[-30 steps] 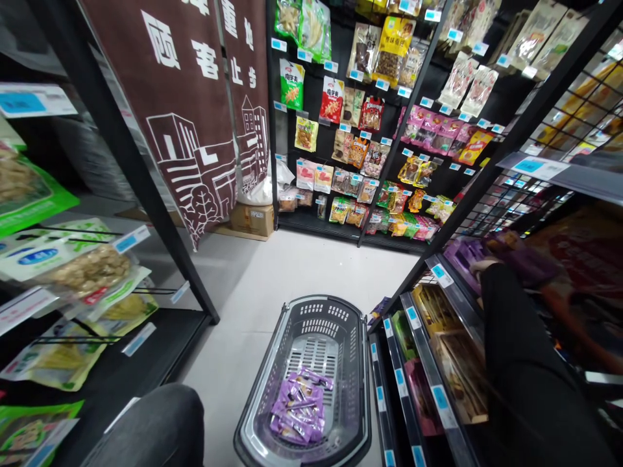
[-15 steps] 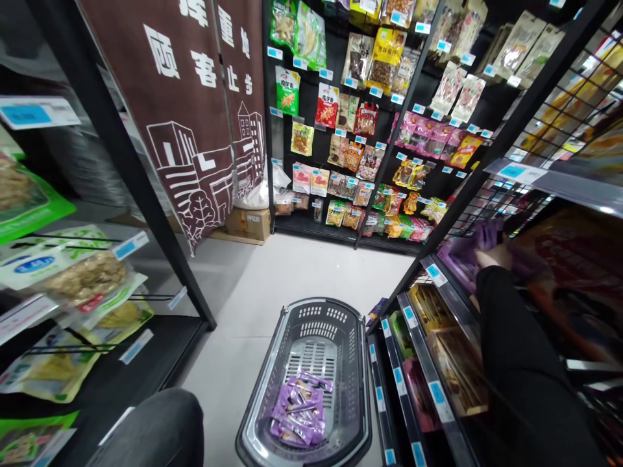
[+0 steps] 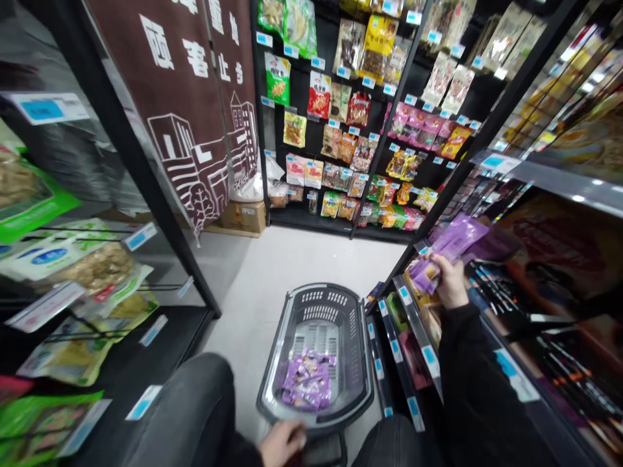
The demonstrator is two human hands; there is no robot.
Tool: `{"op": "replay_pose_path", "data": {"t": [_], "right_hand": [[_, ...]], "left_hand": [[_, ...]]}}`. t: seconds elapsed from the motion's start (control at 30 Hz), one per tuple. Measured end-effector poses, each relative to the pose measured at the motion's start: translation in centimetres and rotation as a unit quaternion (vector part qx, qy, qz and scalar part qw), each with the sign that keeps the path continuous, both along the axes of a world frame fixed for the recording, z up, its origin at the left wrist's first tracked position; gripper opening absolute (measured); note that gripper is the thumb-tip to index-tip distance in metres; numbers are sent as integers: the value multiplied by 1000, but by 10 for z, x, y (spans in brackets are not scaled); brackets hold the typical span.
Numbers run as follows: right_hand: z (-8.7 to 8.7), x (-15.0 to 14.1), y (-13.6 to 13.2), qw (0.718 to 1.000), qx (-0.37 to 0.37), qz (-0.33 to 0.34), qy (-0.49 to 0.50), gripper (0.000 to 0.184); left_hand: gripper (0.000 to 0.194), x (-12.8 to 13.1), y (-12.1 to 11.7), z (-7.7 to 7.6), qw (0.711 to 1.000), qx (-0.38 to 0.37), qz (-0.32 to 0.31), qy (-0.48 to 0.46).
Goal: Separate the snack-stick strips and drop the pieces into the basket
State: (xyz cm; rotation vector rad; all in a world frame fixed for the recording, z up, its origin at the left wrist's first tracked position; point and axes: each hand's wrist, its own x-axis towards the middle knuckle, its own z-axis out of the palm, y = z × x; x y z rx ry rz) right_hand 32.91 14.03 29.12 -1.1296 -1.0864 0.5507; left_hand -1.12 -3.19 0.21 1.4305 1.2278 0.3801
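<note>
My right hand [image 3: 451, 282], at the shelf on the right, is closed around several purple snack packets [image 3: 460, 235]. The packets stick out past the fingers over the shelf's front edge. On the floor ahead of me stands a grey shopping basket [image 3: 359, 350], with a pile of purple snack packets [image 3: 307, 383] at its near end. Low in the view, close to the basket's near rim, is my left hand [image 3: 283, 443]. Its fingers are curled, and whatever may be inside them is hidden.
Shelving with price tags [image 3: 431, 355] runs along my right side. Bagged dried foods [image 3: 97, 259] fill the left rack [image 3: 160, 194]. At the back are a wall of hanging snack bags [image 3: 318, 94], a brown curtain [image 3: 195, 117] and a cardboard box [image 3: 243, 217].
My right hand has come back from deeper in the shelf, bringing purple packets toward the basket. My left hand has come into view beside the basket's near rim.
</note>
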Motion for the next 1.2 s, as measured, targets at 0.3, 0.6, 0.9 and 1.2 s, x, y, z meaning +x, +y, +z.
{"op": "replay_pose_path", "data": {"t": [0.3, 0.6, 0.9, 1.2], "right_hand": [[-207, -190, -171, 867, -334, 270, 253, 33], [-281, -245, -198, 905, -361, 80, -211, 42], [-284, -235, -198, 957, -276, 36, -86, 21], [-266, -202, -187, 858, -267, 168, 405, 20]], "left_hand": [[53, -21, 5, 26, 812, -238, 153, -510], [41, 2, -9, 10, 803, -367, 204, -423], [20, 8, -1, 2, 825, -335, 200, -409], [37, -1, 8, 10, 792, -355, 167, -468]]}}
